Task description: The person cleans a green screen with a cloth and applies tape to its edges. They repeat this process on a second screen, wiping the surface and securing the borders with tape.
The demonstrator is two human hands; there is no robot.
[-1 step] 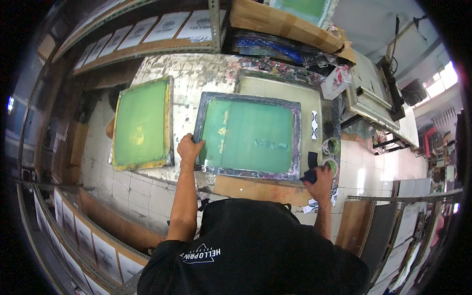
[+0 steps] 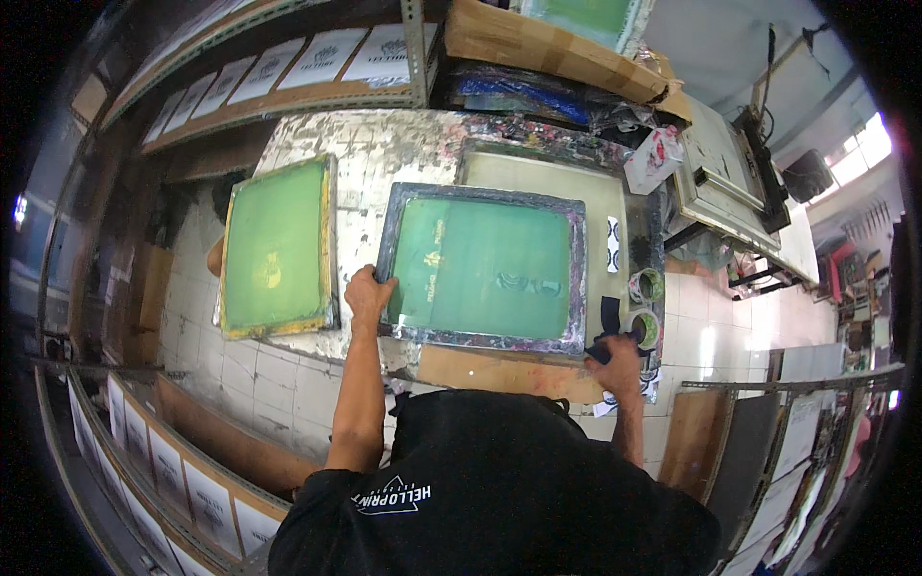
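Observation:
A screen-printing frame (image 2: pixel 480 269) with teal-green mesh and a dark, paint-stained border lies flat on the worktable in front of me. My left hand (image 2: pixel 369 293) grips its left edge, thumb on top of the border. By the frame's lower right corner, my right hand (image 2: pixel 618 367) is closed on a dark cloth (image 2: pixel 599 351); part of the cloth is hidden under the fingers. Beside that hand are two rolls of tape (image 2: pixel 645 328), partly overlapping. A small dark strip (image 2: pixel 610 315) and a white sticker strip (image 2: pixel 613 244) lie along the frame's right side.
To the left, a second green screen (image 2: pixel 277 245) overhangs the table edge. A paler screen (image 2: pixel 538 168) lies behind the teal one. The paint-spotted table (image 2: pixel 360 144) has a white container (image 2: pixel 655 161) at its far right. Shelves (image 2: pixel 250 106) stand far left, and a cardboard box (image 2: pixel 547 43) behind.
My right hand has shifted slightly toward me and to the left with the dark cloth. My left hand stays on the frame's edge.

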